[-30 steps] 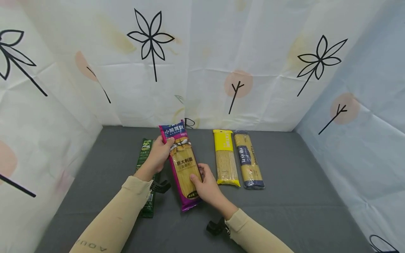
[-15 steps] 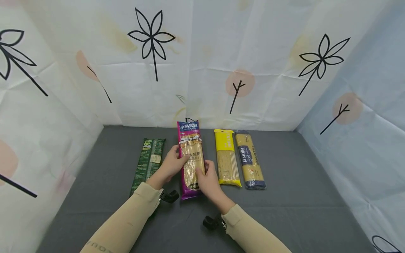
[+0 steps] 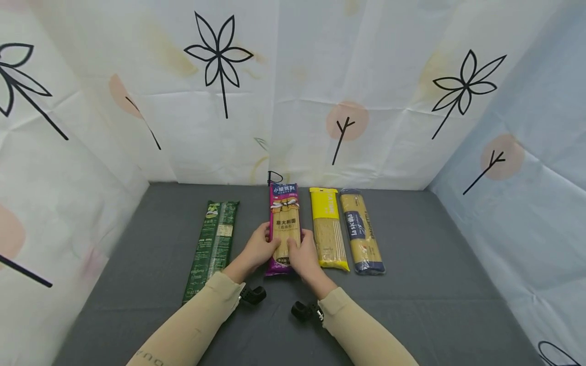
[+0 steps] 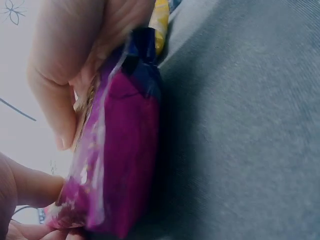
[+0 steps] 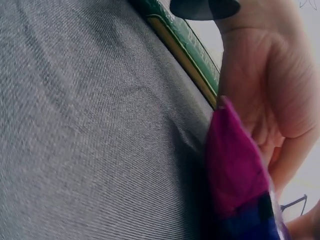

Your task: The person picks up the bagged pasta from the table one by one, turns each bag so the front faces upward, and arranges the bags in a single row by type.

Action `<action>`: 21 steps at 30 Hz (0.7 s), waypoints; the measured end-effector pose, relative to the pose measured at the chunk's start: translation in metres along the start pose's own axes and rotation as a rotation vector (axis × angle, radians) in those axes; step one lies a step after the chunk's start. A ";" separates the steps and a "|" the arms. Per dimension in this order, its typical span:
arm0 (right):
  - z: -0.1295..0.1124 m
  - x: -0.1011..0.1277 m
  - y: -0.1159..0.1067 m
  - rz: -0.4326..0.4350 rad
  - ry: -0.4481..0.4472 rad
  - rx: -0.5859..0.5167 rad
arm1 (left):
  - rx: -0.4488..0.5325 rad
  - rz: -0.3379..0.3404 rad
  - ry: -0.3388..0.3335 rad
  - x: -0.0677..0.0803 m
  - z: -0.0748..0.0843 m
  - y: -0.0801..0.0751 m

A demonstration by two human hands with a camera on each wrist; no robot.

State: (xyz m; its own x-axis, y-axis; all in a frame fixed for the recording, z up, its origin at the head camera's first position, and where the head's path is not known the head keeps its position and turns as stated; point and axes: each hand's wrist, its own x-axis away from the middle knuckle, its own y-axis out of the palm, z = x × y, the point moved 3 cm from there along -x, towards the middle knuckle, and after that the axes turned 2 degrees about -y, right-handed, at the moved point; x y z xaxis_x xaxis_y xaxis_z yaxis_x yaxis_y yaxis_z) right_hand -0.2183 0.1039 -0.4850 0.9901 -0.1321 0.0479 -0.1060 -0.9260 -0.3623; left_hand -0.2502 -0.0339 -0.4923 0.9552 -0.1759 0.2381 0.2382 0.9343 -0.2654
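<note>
A purple-and-blue pack of spaghetti (image 3: pixel 286 218) lies lengthwise between both hands in the head view, left of a yellow pack. My left hand (image 3: pixel 258 246) grips its left edge, thumb on the front and fingers at the side. Opposite it, my right hand (image 3: pixel 304 255) holds the right edge the same way. The left wrist view shows the purple end of the spaghetti pack (image 4: pixel 130 150) close over the grey cloth. In the right wrist view the pack's purple and blue end (image 5: pixel 237 170) is likewise close to the cloth.
A green pack (image 3: pixel 212 244) lies at the left, partly behind the left sleeve. On the right are a yellow-topped spaghetti pack (image 3: pixel 328 229) and a blue-labelled spaghetti pack (image 3: pixel 362 231). Patterned white cloth (image 3: pixel 297 76) walls the grey table (image 3: pixel 412 305) at the back and sides.
Both hands have brought the purple spaghetti pack rightward and straightened it beside the yellow pack. The left hand has slid down its edge. The green pack is now more exposed.
</note>
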 end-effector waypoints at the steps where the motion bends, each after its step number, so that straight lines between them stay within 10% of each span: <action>1: 0.000 0.000 0.000 0.000 0.002 0.031 | -0.003 0.004 -0.001 0.000 -0.001 0.000; 8: -0.005 0.000 -0.004 -0.087 -0.068 0.255 | -0.076 -0.018 0.038 0.003 -0.008 -0.004; 21: -0.011 -0.004 -0.015 -0.204 0.020 0.319 | -0.142 -0.054 0.056 0.008 -0.019 -0.007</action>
State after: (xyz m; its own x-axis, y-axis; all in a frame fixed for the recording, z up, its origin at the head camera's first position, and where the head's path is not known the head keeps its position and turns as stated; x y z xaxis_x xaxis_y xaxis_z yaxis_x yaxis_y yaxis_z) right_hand -0.2215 0.1146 -0.4691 0.9856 0.0341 0.1656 0.1302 -0.7780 -0.6147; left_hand -0.2413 -0.0477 -0.5059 0.9476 -0.2459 0.2039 0.3084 0.8704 -0.3837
